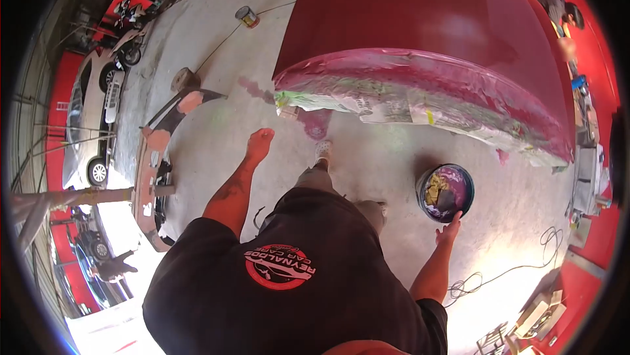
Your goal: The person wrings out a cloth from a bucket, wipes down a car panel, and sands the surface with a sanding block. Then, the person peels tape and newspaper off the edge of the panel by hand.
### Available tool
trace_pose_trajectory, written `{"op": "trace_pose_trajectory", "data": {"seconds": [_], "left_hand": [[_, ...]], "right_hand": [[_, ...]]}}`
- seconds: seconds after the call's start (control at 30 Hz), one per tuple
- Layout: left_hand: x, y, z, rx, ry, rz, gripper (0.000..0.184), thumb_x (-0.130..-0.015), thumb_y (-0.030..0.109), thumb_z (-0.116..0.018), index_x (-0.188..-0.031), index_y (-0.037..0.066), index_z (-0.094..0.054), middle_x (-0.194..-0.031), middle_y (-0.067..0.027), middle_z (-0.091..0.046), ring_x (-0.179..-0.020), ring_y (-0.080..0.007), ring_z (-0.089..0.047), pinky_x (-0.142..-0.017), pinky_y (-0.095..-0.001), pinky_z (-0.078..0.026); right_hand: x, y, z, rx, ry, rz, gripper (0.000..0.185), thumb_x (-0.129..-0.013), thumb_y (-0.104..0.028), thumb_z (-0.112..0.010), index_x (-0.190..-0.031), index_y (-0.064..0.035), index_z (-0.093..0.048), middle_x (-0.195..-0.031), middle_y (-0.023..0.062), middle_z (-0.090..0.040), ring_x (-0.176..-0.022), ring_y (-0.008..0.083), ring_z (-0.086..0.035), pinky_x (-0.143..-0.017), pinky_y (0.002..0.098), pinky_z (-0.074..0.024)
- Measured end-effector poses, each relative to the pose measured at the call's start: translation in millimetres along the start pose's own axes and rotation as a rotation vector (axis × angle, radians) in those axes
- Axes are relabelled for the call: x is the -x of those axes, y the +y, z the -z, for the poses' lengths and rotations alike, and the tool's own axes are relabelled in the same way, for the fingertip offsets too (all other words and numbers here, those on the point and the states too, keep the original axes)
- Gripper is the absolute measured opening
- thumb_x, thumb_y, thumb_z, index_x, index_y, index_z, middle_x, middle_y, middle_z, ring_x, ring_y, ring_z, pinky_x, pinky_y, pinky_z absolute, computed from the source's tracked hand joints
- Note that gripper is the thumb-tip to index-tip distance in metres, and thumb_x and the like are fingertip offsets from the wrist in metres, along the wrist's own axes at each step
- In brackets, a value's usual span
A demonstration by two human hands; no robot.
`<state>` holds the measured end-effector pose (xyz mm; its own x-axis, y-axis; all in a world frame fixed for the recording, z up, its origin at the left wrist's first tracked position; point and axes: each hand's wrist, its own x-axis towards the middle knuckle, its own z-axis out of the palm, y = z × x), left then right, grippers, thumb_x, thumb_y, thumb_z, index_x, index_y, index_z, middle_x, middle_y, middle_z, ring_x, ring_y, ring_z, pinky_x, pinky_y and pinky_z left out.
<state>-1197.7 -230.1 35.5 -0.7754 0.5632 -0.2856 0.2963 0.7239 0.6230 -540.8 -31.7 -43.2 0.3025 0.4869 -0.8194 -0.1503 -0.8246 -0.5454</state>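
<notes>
Over the concrete floor on the left, my left hand (260, 143) hangs with its fingers curled in, and nothing shows in it. My right hand (449, 229) grips the rim of a dark round bucket (424, 205). Inside the bucket are a yellow cloth (436, 188), a grey piece and cloudy pinkish liquid. Ahead of me is a large dark red car panel (420, 14). Its near edge is covered with masking paper (384, 102) stained pink and green.
A tin can (247, 16) stands on the floor beyond my left hand. A stand with patched parts (177, 109) is at left. Cables (482, 281) lie at lower right near a cardboard box (541, 315). Parked cars (95, 109) and another person (564, 14) are farther off.
</notes>
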Motion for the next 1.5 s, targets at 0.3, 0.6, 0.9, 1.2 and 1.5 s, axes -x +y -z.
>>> {"op": "trace_pose_trajectory", "data": {"seconds": [0.3,0.6,0.9,1.2,1.5], "left_hand": [[-150.0,33.1,-8.3,0.097,0.112,-0.153,0.04,-0.093,0.031,-0.06,-0.122,0.004,-0.063,-0.111,-0.0195,-0.068,-0.108,-0.0355,-0.064,-0.092,-0.0417,-0.05],[-200.5,34.9,-21.2,0.674,-0.321,0.214,0.029,-0.09,0.027,-0.067,-0.107,0.004,-0.067,-0.087,-0.0006,-0.066,-0.08,-0.0107,-0.056,-0.073,-0.0293,-0.044],[-218.8,24.2,-60.1,0.611,-0.226,0.26,0.031,-0.078,0.021,-0.077,-0.101,0.003,-0.07,-0.094,-0.0144,-0.072,-0.087,-0.0251,-0.068,-0.081,-0.0389,-0.05],[-179.4,33.1,-36.5,0.46,-0.045,0.199,0.036,-0.083,0.023,-0.072,-0.113,0.006,-0.063,-0.108,-0.0125,-0.068,-0.098,-0.0303,-0.064,-0.086,-0.0425,-0.049],[-137.3,67.7,-11.8,0.077,-0.036,-0.413,0.048,-0.09,0.026,-0.062,-0.134,0.009,-0.053,-0.128,-0.0085,-0.059,-0.109,-0.0326,-0.055,-0.096,-0.0466,-0.041]], "right_hand": [[137.0,58.4,-262.0,0.504,-0.274,0.481,0.079,-0.089,-0.034,-0.07,-0.147,0.0013,-0.031,-0.146,0.0237,-0.04,-0.134,0.0318,-0.041,-0.11,0.0416,-0.0346],[245.7,24.6,-381.6,0.908,-0.512,0.75,0.073,-0.086,-0.034,-0.073,-0.144,-0.0055,-0.039,-0.134,0.024,-0.046,-0.111,0.037,-0.057,-0.093,0.0436,-0.0495],[268.8,-28.3,-501.5,1.15,-0.585,1.266,0.067,-0.085,-0.022,-0.072,-0.142,-0.0061,-0.041,-0.133,0.0231,-0.048,-0.119,0.0384,-0.053,-0.1,0.0448,-0.0449],[264.2,-43.5,-583.8,1.798,-0.465,1.26,0.075,-0.092,-0.047,-0.056,-0.151,-0.0091,-0.029,-0.16,0.011,-0.023,-0.145,0.0347,-0.025,-0.113,0.0518,-0.0288],[256.0,-43.8,-588.9,2.002,-0.39,1.216,0.08,-0.092,-0.058,-0.05,-0.151,-0.0095,-0.027,-0.158,0.0099,-0.027,-0.146,0.0314,-0.023,-0.112,0.0603,-0.0253]]}}
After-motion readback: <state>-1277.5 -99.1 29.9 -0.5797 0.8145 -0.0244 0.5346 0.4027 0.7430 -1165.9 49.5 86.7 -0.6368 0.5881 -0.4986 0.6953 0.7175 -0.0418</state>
